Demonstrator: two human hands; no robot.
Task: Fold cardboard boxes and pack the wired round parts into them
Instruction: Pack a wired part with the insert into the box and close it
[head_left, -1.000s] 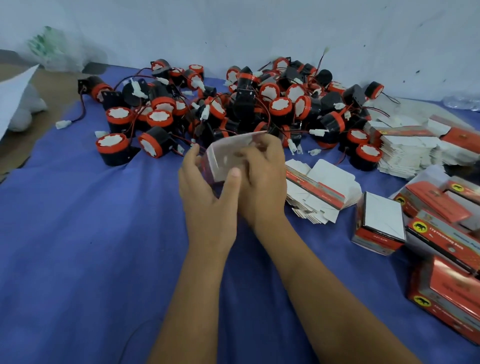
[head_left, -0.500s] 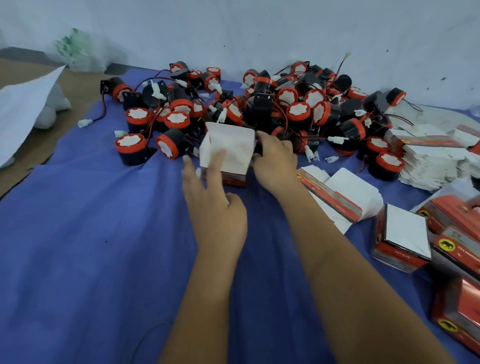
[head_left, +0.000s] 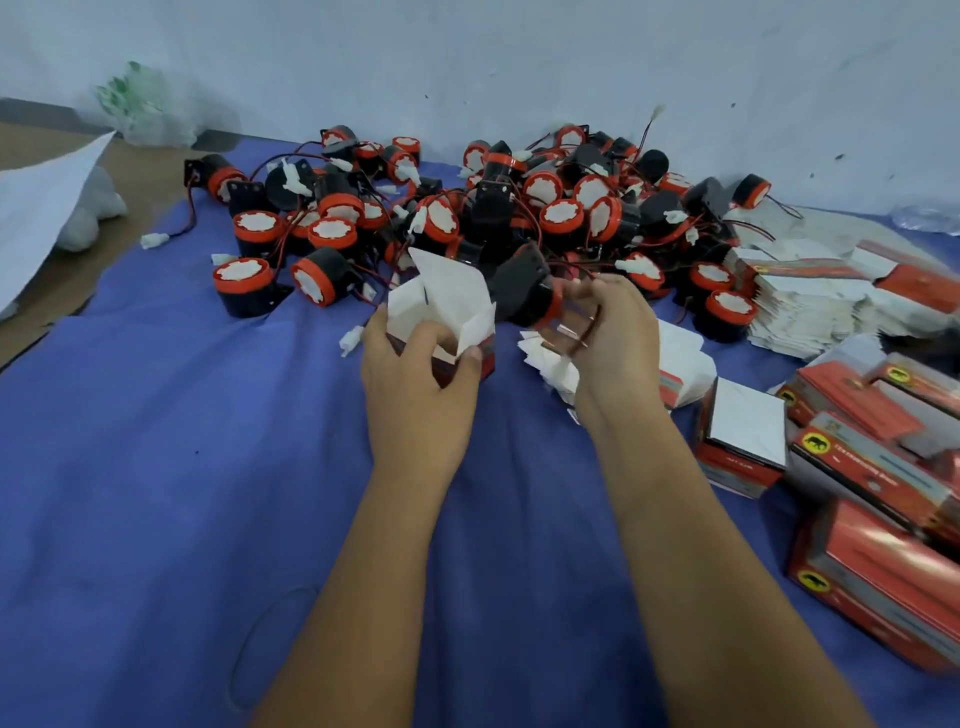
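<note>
Left hand of mine grips an open-topped cardboard box on the blue tabletop; just beside it, my right hand pinches a black-and-red wired round part, level with the box's opening.

Blue cloth covers worktop. Brown cardboard sheet at far left w/ white paper sheet; green-print plastic bag against pale wall.

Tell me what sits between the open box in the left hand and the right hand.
In the head view, a black round part with a red rim, held by the right hand, sits between it and the open box that the left hand grips.
</note>
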